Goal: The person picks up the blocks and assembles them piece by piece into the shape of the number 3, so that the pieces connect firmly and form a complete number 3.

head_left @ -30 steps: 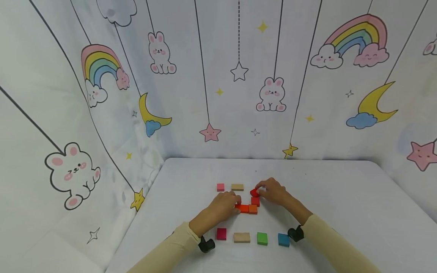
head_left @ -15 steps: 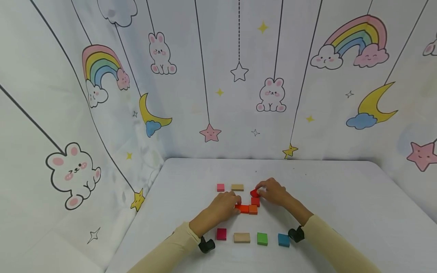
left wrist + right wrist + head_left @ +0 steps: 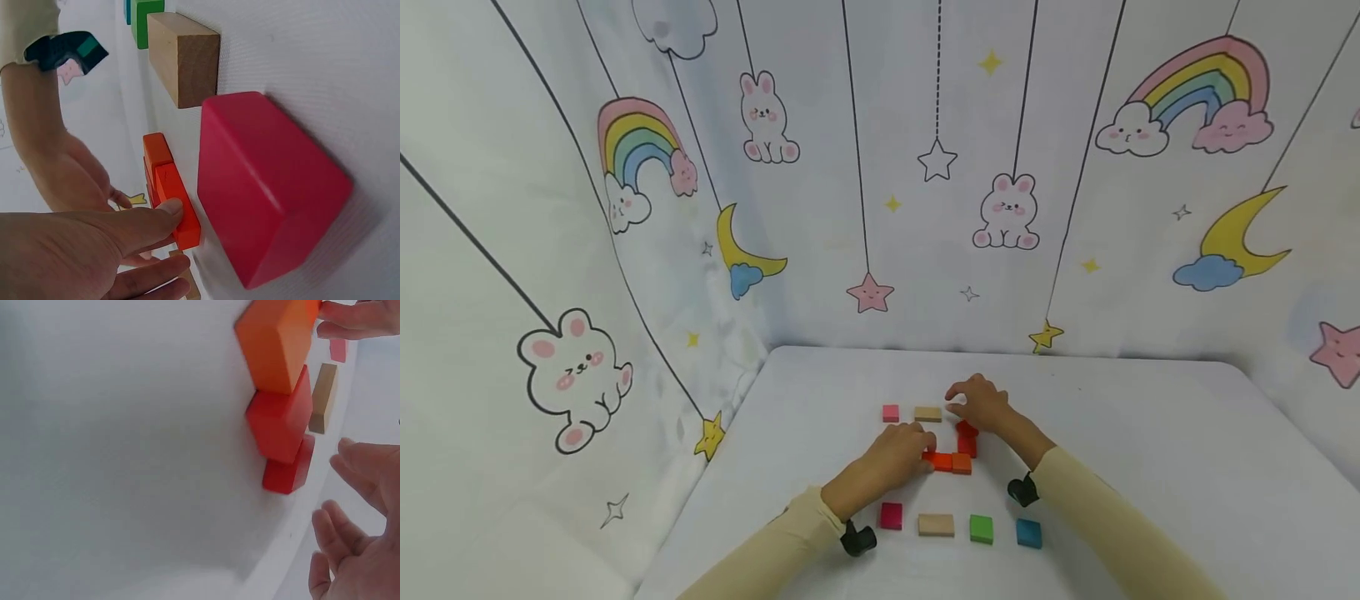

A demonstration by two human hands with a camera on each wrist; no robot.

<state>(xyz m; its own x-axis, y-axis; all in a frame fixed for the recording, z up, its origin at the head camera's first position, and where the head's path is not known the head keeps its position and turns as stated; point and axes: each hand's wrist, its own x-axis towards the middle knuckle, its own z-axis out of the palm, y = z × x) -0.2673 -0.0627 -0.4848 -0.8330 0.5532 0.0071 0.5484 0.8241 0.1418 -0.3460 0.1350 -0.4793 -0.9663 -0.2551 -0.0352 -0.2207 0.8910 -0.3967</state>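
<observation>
My left hand pinches a long orange-red block between thumb and fingers, flat on the table. An orange block touches its right end. From there a red block runs away toward the back, with a second red block against its far end. Above and behind these hovers my right hand, its fingers spread and nothing between them. The hand's fingertips are near a wooden block in the back row. Beside that lies a small pink block.
Nearer the front edge, a row holds a crimson block, a wooden block, a green block and a blue block. A white cloth with cartoon drawings hangs behind the white table.
My right hand has let go of the far red block and moved back and left, toward the back wooden block. The left hand keeps its pinch. The head view has shifted slightly.
</observation>
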